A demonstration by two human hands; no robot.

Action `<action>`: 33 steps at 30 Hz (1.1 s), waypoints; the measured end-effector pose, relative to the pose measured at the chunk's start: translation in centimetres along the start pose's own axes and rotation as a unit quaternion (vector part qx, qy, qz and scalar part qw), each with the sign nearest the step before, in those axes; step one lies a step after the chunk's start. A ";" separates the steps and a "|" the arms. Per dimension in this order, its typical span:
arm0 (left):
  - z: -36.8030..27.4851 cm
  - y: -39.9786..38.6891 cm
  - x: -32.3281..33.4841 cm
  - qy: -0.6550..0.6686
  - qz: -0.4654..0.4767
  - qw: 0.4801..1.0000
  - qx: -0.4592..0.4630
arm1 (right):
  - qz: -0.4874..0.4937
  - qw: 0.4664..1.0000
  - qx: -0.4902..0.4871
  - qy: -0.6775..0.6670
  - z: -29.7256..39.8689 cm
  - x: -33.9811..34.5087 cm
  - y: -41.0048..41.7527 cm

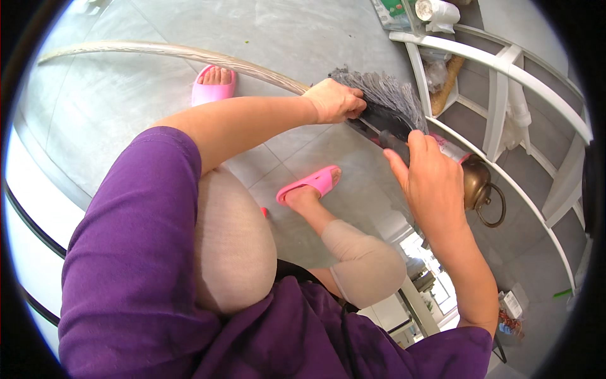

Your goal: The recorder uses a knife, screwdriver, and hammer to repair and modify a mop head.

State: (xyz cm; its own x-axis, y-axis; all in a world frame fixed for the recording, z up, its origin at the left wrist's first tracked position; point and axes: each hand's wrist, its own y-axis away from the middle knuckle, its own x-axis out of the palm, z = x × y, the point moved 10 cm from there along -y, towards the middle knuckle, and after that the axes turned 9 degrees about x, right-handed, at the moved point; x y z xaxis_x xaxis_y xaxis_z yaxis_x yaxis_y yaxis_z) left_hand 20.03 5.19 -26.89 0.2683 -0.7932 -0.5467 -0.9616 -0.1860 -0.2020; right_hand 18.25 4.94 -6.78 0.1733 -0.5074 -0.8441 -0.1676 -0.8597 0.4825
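A mop with grey yarn strands (386, 92) and a long pale wooden pole (189, 51) lies slantwise in front of me. My left hand (335, 100) has its fingers curled on the mop where the pole meets the black plate (386, 118) of the head. On the right, my right hand (433, 173) is closed around a dark grey handle (395, 146) beside that plate. Whether this handle is joined to the mop head is hidden by my fingers. The strands fan out on the far side of the plate.
A white rack (497, 61) curves along the right, holding clear plastic bags (435, 76). Near my right wrist is a brass vessel (477, 182) with a ring handle. Pink slides (307, 184) are on my feet. Small items (511, 308) lie at lower right on the grey tiled floor (284, 28).
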 end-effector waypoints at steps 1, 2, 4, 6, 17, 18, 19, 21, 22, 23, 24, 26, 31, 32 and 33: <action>0.3 0.1 0.0 -0.002 0.003 1.000 -0.002 | 0.007 1.000 0.013 0.013 -0.2 0.2 -0.5; 0.4 0.1 0.0 -0.003 0.005 1.000 -0.004 | 0.014 0.999 0.025 0.025 -0.4 0.3 -0.7; 0.3 0.0 -0.1 0.003 -0.004 1.000 -0.002 | 0.018 0.999 0.023 0.015 -0.5 0.4 -0.3; 0.4 0.0 -0.1 0.010 -0.011 1.000 -0.005 | 0.022 1.000 0.019 0.003 -0.4 0.3 0.0; 0.6 0.0 -0.5 -0.002 -0.008 1.000 -0.017 | 0.030 0.998 0.048 0.036 -0.8 1.2 0.2; 0.7 -0.1 -0.5 -0.001 -0.008 1.000 -0.017 | 0.030 0.998 0.048 0.037 -1.0 1.3 0.3; 0.8 -0.2 -0.6 0.001 -0.007 1.000 -0.017 | 0.025 0.997 0.066 0.033 -1.7 1.2 0.3; 0.6 -0.6 -0.7 0.005 -0.007 1.000 -0.015 | 0.020 0.996 0.087 0.031 -2.6 0.9 0.6; 0.6 -0.3 -0.8 0.006 -0.017 1.000 -0.010 | 0.034 0.993 0.111 0.004 -3.0 0.7 0.7; 0.5 0.0 -0.9 0.007 -0.026 1.000 -0.005 | 0.047 0.989 0.135 -0.022 -3.4 0.5 0.9; 0.7 0.2 -0.9 0.006 -0.025 1.000 -0.007 | 0.048 0.990 0.134 -0.024 -3.4 0.2 1.1; 1.1 0.1 -0.7 0.013 -0.016 1.000 -0.016 | 0.042 0.977 0.195 -0.077 -4.8 -0.3 2.0; 1.4 0.1 -1.2 0.044 -0.025 0.998 -0.033 | -0.035 0.954 0.191 -0.227 -6.8 -0.4 4.2; 1.4 0.1 -1.1 0.039 -0.017 0.998 -0.041 | -0.067 0.944 0.169 -0.277 -7.1 0.2 4.8; 1.3 0.1 -1.2 0.037 -0.012 0.998 -0.041 | -0.068 0.942 0.171 -0.281 -7.1 1.0 5.3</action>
State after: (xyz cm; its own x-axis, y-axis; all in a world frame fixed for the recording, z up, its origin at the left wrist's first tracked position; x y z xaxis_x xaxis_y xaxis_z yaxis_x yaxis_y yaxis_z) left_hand 19.68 6.82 -27.30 0.2900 -0.8281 -0.4797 -0.9570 -0.2505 -0.1460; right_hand 24.43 -0.52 -3.42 -0.3089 -0.2012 -0.9296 -0.4999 -0.7972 0.3386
